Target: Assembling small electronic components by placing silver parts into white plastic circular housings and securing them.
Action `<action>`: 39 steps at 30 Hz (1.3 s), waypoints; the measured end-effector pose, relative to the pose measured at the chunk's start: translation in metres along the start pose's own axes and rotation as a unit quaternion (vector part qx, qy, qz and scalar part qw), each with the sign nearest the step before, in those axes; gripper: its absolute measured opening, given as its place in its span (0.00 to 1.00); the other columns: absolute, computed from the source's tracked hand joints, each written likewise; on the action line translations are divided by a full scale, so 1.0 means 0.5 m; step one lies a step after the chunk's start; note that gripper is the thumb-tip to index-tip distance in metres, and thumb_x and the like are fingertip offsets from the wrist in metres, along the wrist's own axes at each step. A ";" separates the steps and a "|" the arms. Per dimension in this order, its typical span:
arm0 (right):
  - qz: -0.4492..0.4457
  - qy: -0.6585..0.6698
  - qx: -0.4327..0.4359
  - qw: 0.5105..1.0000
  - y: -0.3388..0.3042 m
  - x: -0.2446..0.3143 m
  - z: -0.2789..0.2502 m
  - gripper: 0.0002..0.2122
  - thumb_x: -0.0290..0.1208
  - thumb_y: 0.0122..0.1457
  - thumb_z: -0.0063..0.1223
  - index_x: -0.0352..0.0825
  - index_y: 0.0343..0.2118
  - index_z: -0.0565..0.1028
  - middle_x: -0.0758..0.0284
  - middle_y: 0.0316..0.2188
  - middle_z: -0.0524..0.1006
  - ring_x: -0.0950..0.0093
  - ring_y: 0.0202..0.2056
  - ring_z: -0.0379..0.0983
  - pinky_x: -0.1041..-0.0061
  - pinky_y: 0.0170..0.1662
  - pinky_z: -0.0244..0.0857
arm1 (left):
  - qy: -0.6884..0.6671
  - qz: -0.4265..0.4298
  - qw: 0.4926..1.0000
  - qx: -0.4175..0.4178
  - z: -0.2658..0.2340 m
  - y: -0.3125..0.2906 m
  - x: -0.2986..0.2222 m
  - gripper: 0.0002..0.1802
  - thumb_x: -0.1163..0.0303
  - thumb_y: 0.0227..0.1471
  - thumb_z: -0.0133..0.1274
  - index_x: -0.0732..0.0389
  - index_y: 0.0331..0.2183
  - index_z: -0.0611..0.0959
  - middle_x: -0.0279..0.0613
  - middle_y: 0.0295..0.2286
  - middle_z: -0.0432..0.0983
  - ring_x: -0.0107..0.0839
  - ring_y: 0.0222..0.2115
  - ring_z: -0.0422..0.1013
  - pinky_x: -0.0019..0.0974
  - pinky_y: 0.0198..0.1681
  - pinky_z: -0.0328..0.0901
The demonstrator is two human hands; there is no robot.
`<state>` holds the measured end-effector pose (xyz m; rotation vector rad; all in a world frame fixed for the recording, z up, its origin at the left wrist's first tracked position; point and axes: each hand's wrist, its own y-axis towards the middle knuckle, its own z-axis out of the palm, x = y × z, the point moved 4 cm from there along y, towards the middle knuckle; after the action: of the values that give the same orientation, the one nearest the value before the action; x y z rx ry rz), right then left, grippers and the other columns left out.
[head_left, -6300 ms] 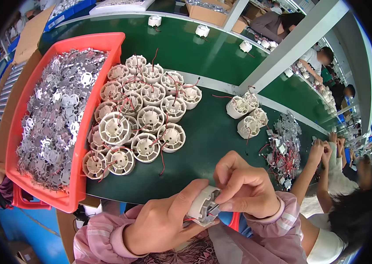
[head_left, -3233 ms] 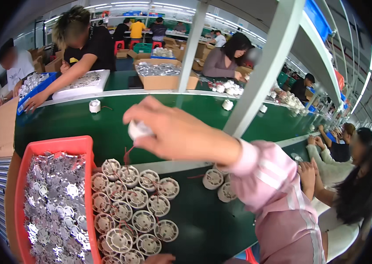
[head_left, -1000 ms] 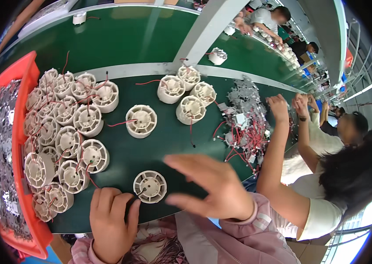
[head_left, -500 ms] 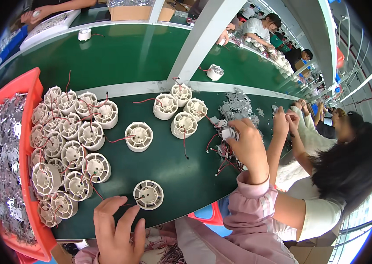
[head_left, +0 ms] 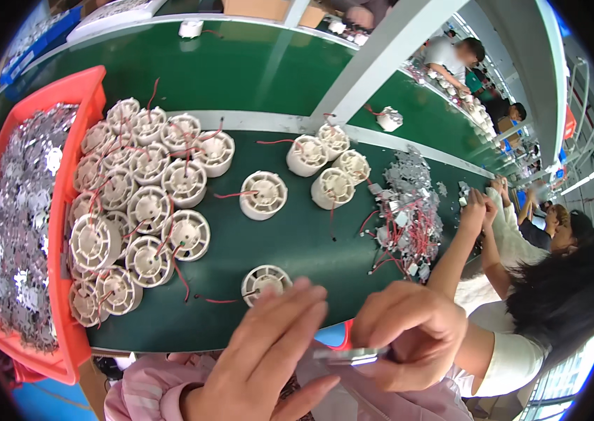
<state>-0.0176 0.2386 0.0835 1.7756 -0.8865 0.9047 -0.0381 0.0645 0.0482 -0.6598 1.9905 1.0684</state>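
My right hand [head_left: 413, 335] pinches a small flat silvery piece [head_left: 354, 356] between thumb and fingers, above the near edge of the bench; motion blurs its outline. Beside it my left hand [head_left: 269, 351] is open, fingers stretched out toward the piece and holding nothing. Just beyond the left fingers sits a round white plastic housing [head_left: 263, 278] with ribs, partly hidden by them. Another such housing [head_left: 263, 195] with a red wire stands alone farther back. Right of centre lies a heap of red-wired connectors [head_left: 406, 235] and thin grey metal plates [head_left: 407, 172].
A red bin [head_left: 93, 105] of shiny metal plates stands at the left, beside a cluster of white housings [head_left: 149, 210]. Several more housings [head_left: 333, 188] are grouped at the back. A grey post [head_left: 374, 70] rises behind the bench. A co-worker's hands [head_left: 478, 210] work at the right.
My right hand has drawn back from the heap toward me with the silvery piece. My left hand has moved right beside it. The whole view has shifted.
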 end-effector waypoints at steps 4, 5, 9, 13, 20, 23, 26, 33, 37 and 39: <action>0.209 0.175 -0.089 0.958 -0.013 -0.042 0.051 0.14 0.16 0.40 0.64 0.27 0.33 0.75 0.54 0.39 0.75 0.71 0.34 0.74 0.75 0.33 0.68 | -0.325 -0.250 0.908 0.084 0.010 -0.058 0.064 0.10 0.75 0.51 0.55 0.69 0.36 0.78 0.49 0.29 0.76 0.39 0.31 0.77 0.34 0.33 0.69; 0.158 0.076 -0.051 0.983 0.004 -0.037 0.054 0.16 0.17 0.40 0.65 0.26 0.35 0.75 0.53 0.39 0.75 0.70 0.34 0.74 0.75 0.33 0.68 | -0.324 -0.254 0.908 0.079 0.004 -0.066 0.070 0.10 0.75 0.51 0.55 0.69 0.36 0.78 0.49 0.29 0.76 0.39 0.31 0.77 0.34 0.33 0.69; 0.029 -0.128 0.077 0.988 0.026 -0.036 0.067 0.21 0.20 0.40 0.67 0.25 0.41 0.75 0.53 0.41 0.75 0.68 0.31 0.74 0.74 0.32 0.68 | -0.152 -0.138 0.971 0.121 -0.021 -0.053 0.056 0.05 0.76 0.54 0.52 0.68 0.32 0.78 0.43 0.20 0.72 0.34 0.17 0.71 0.30 0.19 0.61; 0.006 -0.167 0.178 0.970 0.016 -0.044 0.077 0.23 0.23 0.40 0.68 0.26 0.43 0.75 0.55 0.38 0.76 0.66 0.29 0.73 0.74 0.31 0.68 | -0.184 -0.191 0.959 0.104 -0.019 -0.062 0.067 0.04 0.75 0.53 0.53 0.66 0.29 0.78 0.42 0.17 0.68 0.35 0.14 0.64 0.35 0.17 0.56; 0.079 -0.203 0.185 0.958 0.018 -0.045 0.085 0.20 0.23 0.38 0.68 0.29 0.39 0.77 0.58 0.33 0.77 0.65 0.28 0.73 0.72 0.30 0.68 | -0.120 -0.151 0.974 0.121 -0.022 -0.056 0.072 0.05 0.77 0.47 0.58 0.65 0.29 0.79 0.40 0.17 0.68 0.38 0.16 0.66 0.39 0.18 0.56; 0.101 -0.269 0.124 0.950 0.039 -0.048 0.072 0.20 0.20 0.38 0.65 0.29 0.38 0.74 0.61 0.31 0.75 0.63 0.30 0.71 0.69 0.31 0.67 | 0.055 -0.093 0.992 0.058 -0.042 -0.046 0.080 0.11 0.77 0.43 0.60 0.66 0.32 0.79 0.42 0.22 0.70 0.41 0.22 0.68 0.40 0.23 0.60; 0.104 -0.315 0.093 0.939 0.054 -0.079 0.078 0.20 0.20 0.37 0.66 0.30 0.37 0.75 0.61 0.31 0.74 0.64 0.31 0.71 0.69 0.32 0.67 | 0.166 -0.066 0.984 0.007 -0.042 -0.043 0.088 0.18 0.76 0.39 0.62 0.67 0.36 0.78 0.45 0.28 0.72 0.44 0.27 0.69 0.42 0.29 0.63; 0.122 -0.315 0.122 0.933 0.062 -0.112 0.087 0.21 0.20 0.37 0.67 0.30 0.38 0.76 0.60 0.34 0.73 0.64 0.33 0.71 0.70 0.34 0.67 | 0.157 -0.081 0.984 -0.036 0.017 -0.042 0.130 0.35 0.72 0.33 0.66 0.69 0.46 0.73 0.52 0.41 0.70 0.48 0.37 0.70 0.43 0.40 0.67; 0.127 -0.285 0.130 0.941 0.063 -0.118 0.086 0.21 0.19 0.37 0.67 0.29 0.39 0.76 0.60 0.34 0.73 0.65 0.32 0.71 0.71 0.33 0.67 | 0.152 -0.075 0.985 -0.017 0.029 -0.046 0.151 0.36 0.68 0.33 0.65 0.74 0.46 0.72 0.54 0.41 0.70 0.46 0.35 0.69 0.42 0.38 0.67; 0.139 -0.270 0.129 0.944 0.066 -0.120 0.086 0.21 0.19 0.37 0.67 0.29 0.39 0.76 0.60 0.33 0.73 0.65 0.32 0.71 0.72 0.33 0.68 | 0.145 -0.069 0.987 -0.023 0.028 -0.048 0.156 0.36 0.67 0.33 0.65 0.74 0.46 0.72 0.53 0.40 0.70 0.45 0.34 0.70 0.42 0.37 0.67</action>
<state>-0.0657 0.1992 0.0317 2.2154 -1.4530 0.7378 -0.0600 0.0579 -0.0313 -1.0114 2.1320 0.9806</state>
